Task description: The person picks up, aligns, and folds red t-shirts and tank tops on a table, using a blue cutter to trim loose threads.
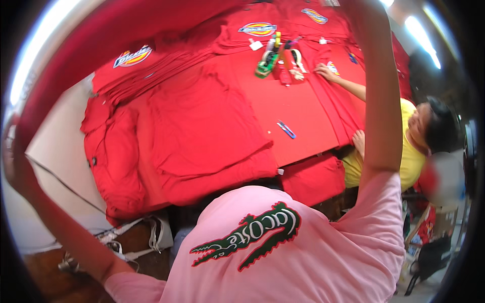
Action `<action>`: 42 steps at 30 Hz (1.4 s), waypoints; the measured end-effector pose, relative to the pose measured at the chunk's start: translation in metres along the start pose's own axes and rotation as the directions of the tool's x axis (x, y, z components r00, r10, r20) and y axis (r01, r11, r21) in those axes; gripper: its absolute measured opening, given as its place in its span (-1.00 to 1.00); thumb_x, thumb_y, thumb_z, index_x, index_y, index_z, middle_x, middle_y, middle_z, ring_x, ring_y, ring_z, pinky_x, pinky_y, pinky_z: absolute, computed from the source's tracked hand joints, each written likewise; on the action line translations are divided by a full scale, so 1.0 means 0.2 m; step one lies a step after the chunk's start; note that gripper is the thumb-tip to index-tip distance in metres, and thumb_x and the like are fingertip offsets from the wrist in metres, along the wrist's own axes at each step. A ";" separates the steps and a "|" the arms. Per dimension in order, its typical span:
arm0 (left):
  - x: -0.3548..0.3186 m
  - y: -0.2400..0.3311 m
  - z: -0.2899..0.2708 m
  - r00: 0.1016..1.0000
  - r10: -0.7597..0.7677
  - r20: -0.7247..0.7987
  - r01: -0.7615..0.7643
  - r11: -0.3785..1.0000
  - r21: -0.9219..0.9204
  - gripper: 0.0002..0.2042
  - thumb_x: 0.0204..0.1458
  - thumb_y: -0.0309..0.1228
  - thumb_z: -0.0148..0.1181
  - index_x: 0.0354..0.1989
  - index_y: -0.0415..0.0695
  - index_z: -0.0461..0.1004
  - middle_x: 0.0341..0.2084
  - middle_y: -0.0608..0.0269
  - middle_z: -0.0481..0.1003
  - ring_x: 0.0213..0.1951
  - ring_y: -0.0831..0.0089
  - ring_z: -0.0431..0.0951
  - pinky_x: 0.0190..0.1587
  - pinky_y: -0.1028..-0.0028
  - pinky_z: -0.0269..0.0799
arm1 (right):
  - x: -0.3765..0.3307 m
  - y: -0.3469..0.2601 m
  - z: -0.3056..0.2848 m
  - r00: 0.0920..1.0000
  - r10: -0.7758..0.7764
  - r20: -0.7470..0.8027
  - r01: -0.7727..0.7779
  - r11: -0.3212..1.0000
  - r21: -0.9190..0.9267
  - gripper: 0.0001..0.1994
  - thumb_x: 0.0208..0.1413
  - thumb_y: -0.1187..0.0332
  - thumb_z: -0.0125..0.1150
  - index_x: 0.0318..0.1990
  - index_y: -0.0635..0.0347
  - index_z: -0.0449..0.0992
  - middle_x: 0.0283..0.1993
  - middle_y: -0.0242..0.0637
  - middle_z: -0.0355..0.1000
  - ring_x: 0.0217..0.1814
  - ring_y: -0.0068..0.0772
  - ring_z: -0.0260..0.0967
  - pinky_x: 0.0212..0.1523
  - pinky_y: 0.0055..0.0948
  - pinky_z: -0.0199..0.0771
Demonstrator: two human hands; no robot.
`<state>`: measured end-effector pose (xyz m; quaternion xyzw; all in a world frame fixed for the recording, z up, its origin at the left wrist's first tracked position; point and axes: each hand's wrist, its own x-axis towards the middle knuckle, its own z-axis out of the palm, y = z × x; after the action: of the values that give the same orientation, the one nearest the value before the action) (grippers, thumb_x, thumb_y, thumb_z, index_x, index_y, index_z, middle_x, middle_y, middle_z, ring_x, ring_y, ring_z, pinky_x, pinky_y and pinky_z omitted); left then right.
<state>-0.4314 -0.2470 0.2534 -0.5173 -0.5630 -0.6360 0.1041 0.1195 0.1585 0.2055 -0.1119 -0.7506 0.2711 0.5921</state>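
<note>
Both my arms are raised and spread wide. At the far left edge, my left hand (16, 164) is closed on a raised red garment (81, 53), which stretches up across the top left of the head view. My right forearm (379, 86) rises past the upper edge, and its hand is out of the picture. Below the raised cloth, a red T-shirt (202, 121) lies spread on the red-covered table (303, 123). Another crumpled red garment (116, 156) lies at its left.
A blue cutter knife (286, 129) rests mid-table. Beyond it stand a green tape dispenser (266, 66) and a red holder (284, 76). Red shirts with printed badges (257, 29) line the far side. At right, a co-worker in yellow (414, 151) touches red cloth. A cable (65, 184) runs at left.
</note>
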 end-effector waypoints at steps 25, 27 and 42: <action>-2.35 -0.76 0.62 0.720 -0.682 -0.127 0.659 0.616 0.432 -0.69 0.21 -0.59 0.09 0.09 -0.15 0.63 -0.12 0.06 0.66 -0.09 0.30 0.66 0.04 0.34 0.50 | -2.08 0.48 0.31 0.303 0.948 0.098 -0.953 0.299 0.055 -0.77 0.21 0.59 0.19 -0.02 0.21 0.66 -0.25 -0.45 0.58 -0.41 -0.71 0.42 -0.37 -0.65 0.47; -2.34 -0.75 0.62 0.668 -0.688 -0.283 0.743 0.637 0.203 -0.73 0.33 -0.51 0.02 0.07 -0.26 0.61 -0.09 0.07 0.67 -0.08 0.38 0.64 0.07 0.37 0.50 | -2.10 0.47 0.25 0.284 0.951 0.120 -0.957 0.288 -0.023 -0.78 0.20 0.55 0.22 -0.03 0.21 0.67 -0.32 -0.47 0.56 -0.44 -0.72 0.38 -0.39 -0.65 0.43; -1.81 -0.28 1.17 0.969 -0.124 0.212 0.070 0.967 0.247 -0.74 0.09 -0.63 0.24 -0.04 -0.18 0.62 -0.14 0.08 0.62 -0.04 0.07 0.61 0.10 0.22 0.46 | -1.33 0.00 1.32 0.647 0.209 0.733 -0.205 0.974 -0.097 -0.42 0.08 0.30 0.41 0.31 0.00 0.46 -0.14 -0.21 0.57 -0.26 -0.27 0.54 -0.25 -0.28 0.59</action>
<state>-0.1852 -0.1978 -0.1014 -0.5417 -0.6680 -0.5055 0.0690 -0.0583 -0.0432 -0.0549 -0.0792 -0.9085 0.3568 0.2027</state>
